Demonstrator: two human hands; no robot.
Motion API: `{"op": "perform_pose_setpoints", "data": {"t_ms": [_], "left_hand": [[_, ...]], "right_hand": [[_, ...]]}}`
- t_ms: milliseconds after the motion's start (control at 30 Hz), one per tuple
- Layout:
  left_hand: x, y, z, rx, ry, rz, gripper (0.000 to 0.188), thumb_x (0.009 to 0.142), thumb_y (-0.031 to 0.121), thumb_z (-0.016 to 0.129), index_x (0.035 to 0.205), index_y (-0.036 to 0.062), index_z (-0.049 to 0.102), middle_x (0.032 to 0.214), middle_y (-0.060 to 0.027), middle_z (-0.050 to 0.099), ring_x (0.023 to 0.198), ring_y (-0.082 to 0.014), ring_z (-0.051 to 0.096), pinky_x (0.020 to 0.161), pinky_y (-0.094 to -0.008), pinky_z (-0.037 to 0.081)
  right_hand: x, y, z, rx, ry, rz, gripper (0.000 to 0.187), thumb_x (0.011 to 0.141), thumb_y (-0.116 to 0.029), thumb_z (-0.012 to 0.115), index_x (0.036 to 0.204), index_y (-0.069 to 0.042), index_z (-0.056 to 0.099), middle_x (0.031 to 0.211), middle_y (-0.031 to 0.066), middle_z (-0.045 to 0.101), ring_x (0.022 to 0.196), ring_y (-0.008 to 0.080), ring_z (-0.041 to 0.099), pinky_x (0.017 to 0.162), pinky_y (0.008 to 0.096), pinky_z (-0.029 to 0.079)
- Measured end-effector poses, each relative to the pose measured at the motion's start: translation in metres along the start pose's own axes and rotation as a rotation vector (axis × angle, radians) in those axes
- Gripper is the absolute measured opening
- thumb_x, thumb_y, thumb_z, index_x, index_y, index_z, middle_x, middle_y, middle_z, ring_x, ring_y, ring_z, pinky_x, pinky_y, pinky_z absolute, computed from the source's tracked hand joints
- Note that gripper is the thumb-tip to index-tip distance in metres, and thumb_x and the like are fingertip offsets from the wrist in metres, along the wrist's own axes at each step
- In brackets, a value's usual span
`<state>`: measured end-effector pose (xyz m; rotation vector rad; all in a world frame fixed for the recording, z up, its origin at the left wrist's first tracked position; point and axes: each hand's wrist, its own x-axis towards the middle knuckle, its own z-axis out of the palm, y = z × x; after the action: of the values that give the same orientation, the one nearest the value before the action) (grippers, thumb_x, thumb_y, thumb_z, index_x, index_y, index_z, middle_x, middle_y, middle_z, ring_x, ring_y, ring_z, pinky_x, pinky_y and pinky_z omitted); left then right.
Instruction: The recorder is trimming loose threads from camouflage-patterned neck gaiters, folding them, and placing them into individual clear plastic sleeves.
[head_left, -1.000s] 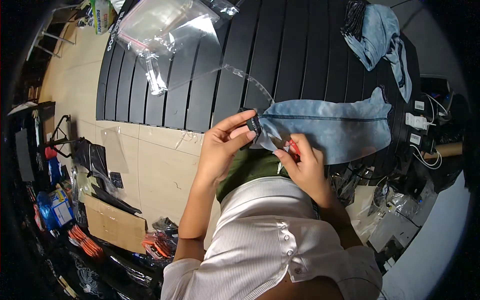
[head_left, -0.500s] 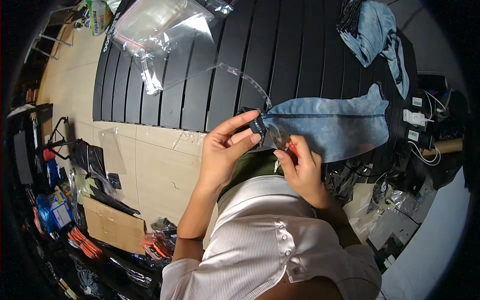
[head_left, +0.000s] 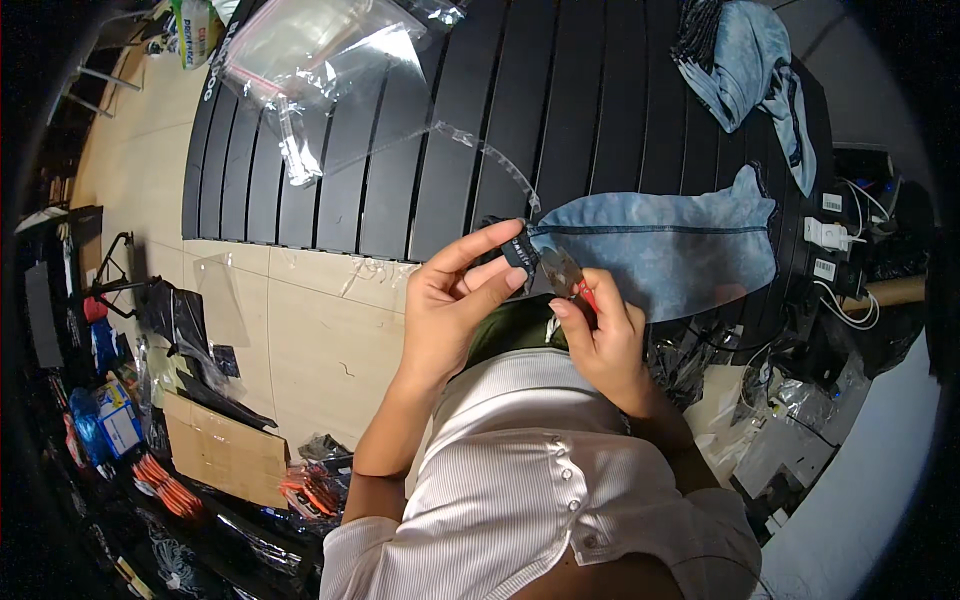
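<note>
A light-blue mottled fabric sleeve point(head_left: 665, 265) with a dark seam lies along the near edge of the black slatted table. Its gathered dark end carries a black label point(head_left: 519, 253), pinched between the thumb and fingers of my left hand point(head_left: 452, 300). My right hand point(head_left: 605, 335) is closed round small red-handled snips point(head_left: 566, 278). Their metal blades point up toward the label and lie close beside the dark end. Whether the blades touch thread or cloth I cannot tell.
On the black slatted table point(head_left: 400, 200) lie clear plastic bags point(head_left: 320, 60) at far left and another blue fabric piece point(head_left: 745, 70) at far right. Power sockets with white plugs point(head_left: 828, 234) sit at the right. Cardboard point(head_left: 222, 450) and wrapped packets lie on the left floor.
The snips' blades have shifted slightly, and the label is turned a little more to face up. Both hands keep their hold in nearly the same place.
</note>
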<state>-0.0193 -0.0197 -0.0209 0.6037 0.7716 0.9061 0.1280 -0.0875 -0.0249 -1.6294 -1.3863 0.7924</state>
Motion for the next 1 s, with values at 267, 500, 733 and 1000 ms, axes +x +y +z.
{"op": "perform_pose_setpoints", "data": {"t_ms": [267, 500, 733, 1000], "left_hand": [[-0.0021, -0.0001, 0.0012, 0.041, -0.004, 0.027, 0.039, 0.079, -0.011, 0.055, 0.117, -0.0059, 0.049, 0.105, -0.0155, 0.06, 0.096, -0.0155, 0.059, 0.083, -0.0231, 0.047], [-0.0034, -0.0002, 0.0017, 0.025, -0.006, 0.014, 0.038, 0.078, -0.011, 0.055, 0.116, -0.0056, 0.05, 0.105, -0.0156, 0.06, 0.095, -0.0152, 0.059, 0.082, -0.0226, 0.047], [-0.0044, -0.0005, 0.0019, 0.036, 0.003, 0.03, 0.037, 0.078, -0.012, 0.055, 0.115, -0.0057, 0.05, 0.105, -0.0152, 0.06, 0.095, -0.0159, 0.059, 0.082, -0.0231, 0.047], [-0.0052, 0.0003, 0.0009, 0.046, -0.004, 0.029, 0.037, 0.079, -0.011, 0.055, 0.115, -0.006, 0.05, 0.105, -0.015, 0.06, 0.096, -0.0158, 0.058, 0.082, -0.023, 0.047]], "right_hand": [[0.0002, 0.0004, -0.0025, -0.036, -0.015, -0.034, 0.025, 0.081, -0.016, 0.064, 0.094, 0.001, 0.049, 0.07, 0.0109, 0.059, 0.055, 0.0186, 0.061, 0.048, 0.0263, 0.045], [0.0002, 0.0003, -0.0033, -0.032, -0.01, -0.06, 0.025, 0.081, -0.015, 0.063, 0.095, 0.001, 0.049, 0.07, 0.0111, 0.06, 0.057, 0.0193, 0.061, 0.049, 0.0261, 0.046], [-0.0019, 0.0002, -0.0026, -0.053, 0.003, -0.06, 0.027, 0.081, -0.016, 0.064, 0.095, 0.001, 0.049, 0.071, 0.0109, 0.06, 0.057, 0.0189, 0.061, 0.049, 0.0254, 0.046], [-0.003, -0.0041, -0.0028, -0.006, 0.013, -0.002, 0.023, 0.081, -0.012, 0.063, 0.095, 0.001, 0.052, 0.069, 0.0081, 0.057, 0.057, 0.0133, 0.053, 0.054, 0.024, 0.044]]}}
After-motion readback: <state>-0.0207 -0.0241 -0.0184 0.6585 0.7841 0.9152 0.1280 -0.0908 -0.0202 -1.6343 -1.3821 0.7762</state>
